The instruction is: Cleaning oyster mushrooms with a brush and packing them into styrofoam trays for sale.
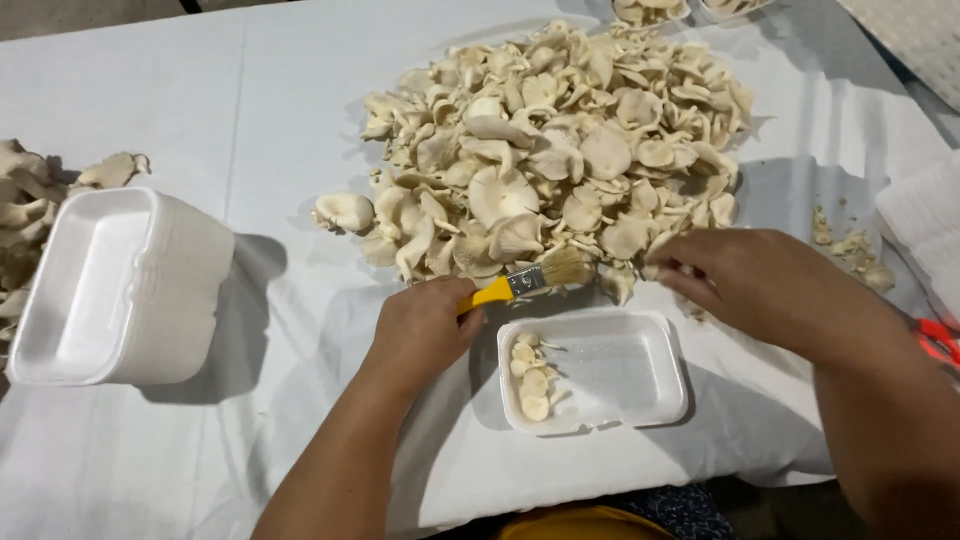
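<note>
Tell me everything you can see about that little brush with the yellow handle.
The small flat paintbrush has a yellow handle, a silvery metal band and pale tan bristles. It lies nearly level, tilted slightly up toward the bristles, gripped at the handle by the left hand. Its bristles reach the near edge of the big pile of pale oyster mushrooms, just above the shallow white foam tray.

We find the small tray (640, 375) just before the mushroom pile (560, 130), a few mushroom pieces (532, 380) in its left end, our brush (530, 280) between tray and pile, tray stack (110, 290) well left, scraps (850, 245) right of the pile.
</note>
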